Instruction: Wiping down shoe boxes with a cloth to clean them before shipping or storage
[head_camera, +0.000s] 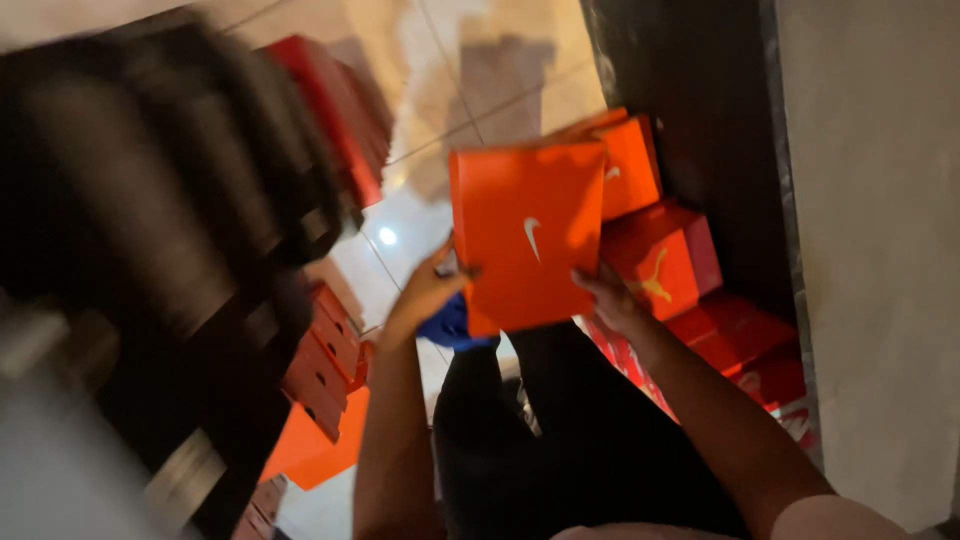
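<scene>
I hold an orange shoe box (525, 235) in front of me with both hands. My left hand (430, 285) grips its left lower edge. Its right lower edge is gripped by my right hand (607, 297). The box lid faces me and is shut. Below it I see my dark trousers (560, 440) and a blue shoe tip (448, 325).
Red and orange shoe boxes (660, 255) are stacked along the dark wall base (700, 110) on the right. More red boxes (325, 365) and dark blurred boxes (150, 220) pile up on the left. A tiled floor (470, 80) shows between them.
</scene>
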